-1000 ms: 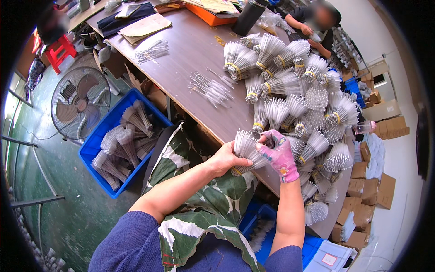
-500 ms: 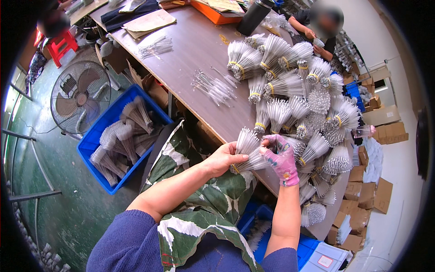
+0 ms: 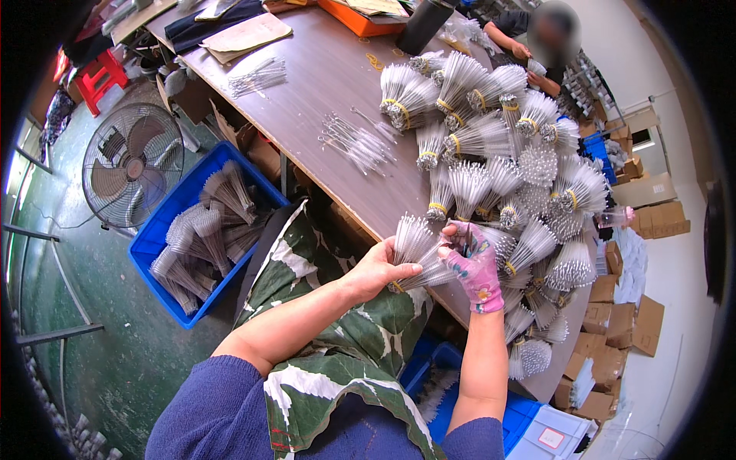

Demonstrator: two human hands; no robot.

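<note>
- The left hand [image 3: 379, 270], bare, is closed around the banded base of a bundle of thin clear sticks [image 3: 418, 249]; the thumb lies across the top of the stems and the fingers curl beneath.
- The bundle fans out up and to the right from that grip, its spread tips lying just over the near edge of the brown table [image 3: 322, 84].
- The right hand [image 3: 474, 264], in a pink patterned glove, meets the bundle from the right; its fingers are pinched narrow on the outer sticks of the fan, touching them close beside the left thumb.
- Both hands hold the bundle between them, above the table's edge and the person's green-and-white leaf-print apron [image 3: 337, 337].
- Just beyond the gloved hand lies a big heap of similar bundles [image 3: 506, 169], each tied with a yellow band, covering the right part of the table.
- A small loose scatter of sticks [image 3: 356, 142] lies well apart on the bare tabletop, to the left of the heap.
- On the floor to the left, a blue crate [image 3: 165, 230] holds more bundles, and a floor fan [image 3: 130, 165] stands beside it.
- Another person's arm [image 3: 506, 38] rests at the far end of the table.
</note>
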